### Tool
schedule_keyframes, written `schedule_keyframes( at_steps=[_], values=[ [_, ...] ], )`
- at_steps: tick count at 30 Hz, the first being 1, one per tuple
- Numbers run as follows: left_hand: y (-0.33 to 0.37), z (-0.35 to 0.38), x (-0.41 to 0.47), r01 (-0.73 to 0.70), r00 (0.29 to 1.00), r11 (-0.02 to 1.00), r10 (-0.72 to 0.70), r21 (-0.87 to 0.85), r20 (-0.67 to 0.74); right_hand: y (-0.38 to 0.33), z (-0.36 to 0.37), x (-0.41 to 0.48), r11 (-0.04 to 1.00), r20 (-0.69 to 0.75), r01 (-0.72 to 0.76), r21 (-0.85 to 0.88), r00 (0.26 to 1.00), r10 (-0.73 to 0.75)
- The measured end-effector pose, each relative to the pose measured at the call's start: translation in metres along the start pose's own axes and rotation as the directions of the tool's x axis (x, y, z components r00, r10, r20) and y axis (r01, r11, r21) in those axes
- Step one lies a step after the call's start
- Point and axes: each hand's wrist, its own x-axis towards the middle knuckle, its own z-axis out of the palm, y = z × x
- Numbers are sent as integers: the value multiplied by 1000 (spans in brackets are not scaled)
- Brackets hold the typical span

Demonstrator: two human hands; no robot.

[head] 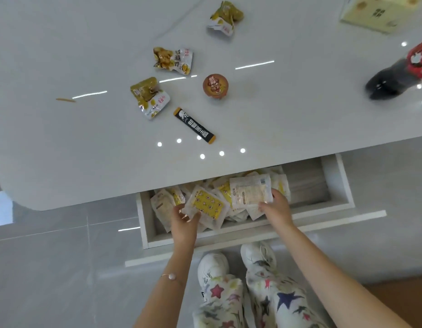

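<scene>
White glossy tabletop [87,150] fills the upper frame, ceiling lights mirrored in it; grey tiled floor [51,268] lies below. On top: yellow snack pouches [149,98] from 11 to 12 o'clock, small sealed cup [215,85] at 12, black stick sachet [194,126] near centre, dark bottle [394,76] at 2, pale box [380,13] at 1. Drawer [228,235] stands open under the table edge, packed with packets. Left hand [185,221] pinches a yellow-patterned packet [206,205] — right hand [276,207] grips a white printed packet [250,190] at its 2 o'clock, both over the pile.
</scene>
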Motion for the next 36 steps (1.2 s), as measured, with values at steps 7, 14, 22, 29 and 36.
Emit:
schedule_keyframes(
  at_steps=[7, 14, 22, 29, 36],
  values=[
    [64, -65, -90, -238, 970, 932, 243, 274, 17, -72, -59, -96, 890, 86, 307, -337, 951, -295],
    [139, -141, -196, -403, 877, 687, 480, 605, 40, -164, -112, -220, 571, 228, 524, -632, 830, -509],
    [198, -211, -315, -425, 814, 590, 580, 687, 5, -239, -157, -346, 203, 404, 616, -761, 694, -596],
    [223, -258, -373, -388, 797, 572, 602, 723, -48, -279, -161, -406, -27, 513, 668, -743, 544, -664],
    [178, -331, -412, -218, 804, 747, 502, 628, -319, -298, -92, -476, -323, 731, 760, -565, 278, -624]
  ],
)
